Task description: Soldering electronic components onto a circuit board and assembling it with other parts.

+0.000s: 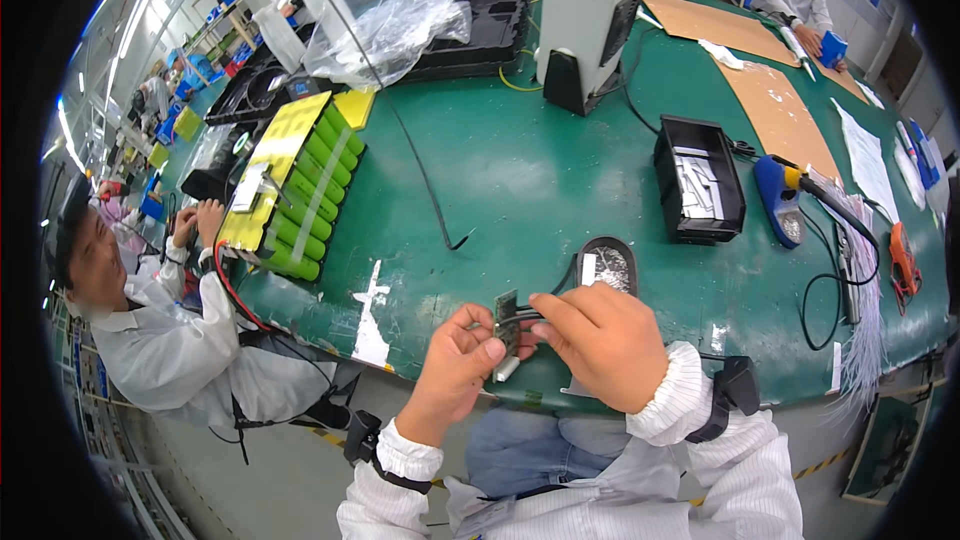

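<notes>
Close to the table's front edge, my left hand (455, 365) pinches a small green circuit board (507, 320) held on its edge. A white block-like part (506, 369) sits at the board's lower end. From the right, my right hand (605, 340) closes on dark cables (525, 315) that reach the board's face. Whether the cable ends are joined to the board is hidden by my fingers. Just beyond my right hand lies an oval dark dish (608, 262) with small shiny bits in it.
A battery pack of green cells (315, 190) stands at left beside a seated co-worker (165, 330). A black bin (700, 180) of white strips, a soldering iron in its blue stand (780, 202) and orange-handled pliers (904, 262) are at right. A white boxy device (590, 30) stands at the back.
</notes>
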The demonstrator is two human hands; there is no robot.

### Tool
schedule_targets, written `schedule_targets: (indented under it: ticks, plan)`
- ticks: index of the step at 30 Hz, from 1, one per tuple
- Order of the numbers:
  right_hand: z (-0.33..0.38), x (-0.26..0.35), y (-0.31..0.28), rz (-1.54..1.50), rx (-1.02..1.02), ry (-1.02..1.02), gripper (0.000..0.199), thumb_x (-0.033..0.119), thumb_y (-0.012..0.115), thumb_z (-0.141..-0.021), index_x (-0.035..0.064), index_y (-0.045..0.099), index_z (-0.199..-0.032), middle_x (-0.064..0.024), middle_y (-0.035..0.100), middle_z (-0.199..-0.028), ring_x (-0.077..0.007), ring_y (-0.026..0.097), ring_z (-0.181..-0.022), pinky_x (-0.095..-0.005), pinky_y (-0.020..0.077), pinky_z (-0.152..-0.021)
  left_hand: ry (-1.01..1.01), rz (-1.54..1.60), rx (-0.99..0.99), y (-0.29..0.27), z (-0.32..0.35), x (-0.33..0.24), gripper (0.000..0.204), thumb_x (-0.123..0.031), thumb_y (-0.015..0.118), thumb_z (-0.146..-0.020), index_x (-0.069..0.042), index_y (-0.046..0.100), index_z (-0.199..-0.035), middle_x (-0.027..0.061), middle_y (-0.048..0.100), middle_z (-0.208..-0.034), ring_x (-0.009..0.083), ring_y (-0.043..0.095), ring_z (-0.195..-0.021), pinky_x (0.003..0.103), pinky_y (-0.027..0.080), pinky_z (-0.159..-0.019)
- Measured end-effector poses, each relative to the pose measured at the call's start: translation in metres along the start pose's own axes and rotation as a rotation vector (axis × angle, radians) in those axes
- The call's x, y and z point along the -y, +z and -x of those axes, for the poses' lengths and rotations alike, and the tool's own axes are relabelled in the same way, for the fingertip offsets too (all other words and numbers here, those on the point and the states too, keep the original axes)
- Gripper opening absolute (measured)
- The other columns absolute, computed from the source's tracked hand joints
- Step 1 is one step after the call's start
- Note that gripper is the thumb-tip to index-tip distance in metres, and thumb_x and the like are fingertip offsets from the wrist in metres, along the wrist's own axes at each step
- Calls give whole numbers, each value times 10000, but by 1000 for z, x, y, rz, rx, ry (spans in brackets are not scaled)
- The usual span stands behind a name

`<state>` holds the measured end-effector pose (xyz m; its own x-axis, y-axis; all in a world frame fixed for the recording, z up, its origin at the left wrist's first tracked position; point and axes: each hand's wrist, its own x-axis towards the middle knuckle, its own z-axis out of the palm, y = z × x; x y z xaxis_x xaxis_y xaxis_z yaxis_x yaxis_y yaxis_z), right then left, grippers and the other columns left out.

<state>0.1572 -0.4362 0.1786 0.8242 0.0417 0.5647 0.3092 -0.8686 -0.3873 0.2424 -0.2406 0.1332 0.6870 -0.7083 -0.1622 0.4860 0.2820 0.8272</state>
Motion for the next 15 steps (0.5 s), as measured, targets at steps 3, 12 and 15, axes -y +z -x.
schedule_targets:
  ticks: [3, 12, 15]
  plan:
    - [-1, 1, 4, -98, -72, -31, 304, 129, 759, -782, 82, 685, -1073, -14, 587, -804, -183, 596, -711, -311, 488, -591, -47, 135, 50, 9, 8, 4, 462, -298, 775, -875, -26, 468, -1088, 200, 658, -1136, 292, 665, -1077, 414, 530, -968]
    - [-1, 3, 7, -221, -116, 16, 299, 63, 820, -693, 72, 716, -973, -40, 645, -790, -212, 609, -648, -323, 483, -547, -112, 213, 30, 15, 16, 11, 533, -379, 792, -844, -48, 448, -1081, 146, 658, -1092, 255, 670, -1042, 397, 536, -943]
    - [-1, 3, 7, -228, -118, 18, 303, 61, 825, -680, 72, 712, -960, -38, 648, -793, -212, 607, -645, -322, 481, -545, -87, 191, 32, 19, 16, 11, 540, -381, 790, -845, -42, 453, -1097, 134, 658, -1079, 246, 672, -1033, 401, 537, -941]
